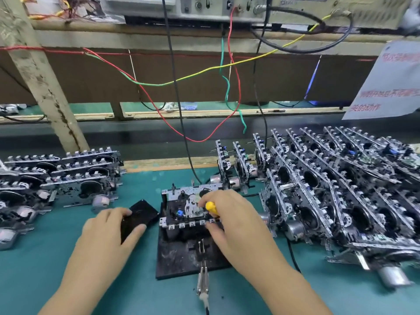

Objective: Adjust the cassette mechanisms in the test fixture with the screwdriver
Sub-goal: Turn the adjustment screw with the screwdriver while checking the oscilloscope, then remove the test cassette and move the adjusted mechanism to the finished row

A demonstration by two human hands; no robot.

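Note:
A cassette mechanism (181, 208) sits in the black test fixture (179, 253) at the middle of the green bench. My right hand (236, 221) grips a yellow-handled screwdriver (211, 208) over the mechanism's right part; its tip is hidden behind my fingers. My left hand (109, 233) holds a black cassette (138, 215) lying on the bench just left of the fixture, thumb and fingers curled round its near end. A metal toggle clamp lever (203, 278) sticks out from the fixture's front edge toward me.
Stacks of cassette mechanisms (59, 178) lie at the left. Several rows of mechanisms (336, 185) stand on edge at the right. Red, green, yellow and black wires (236, 105) hang from test instruments (216, 6) on the shelf above. A paper notice (391, 83) hangs at the right.

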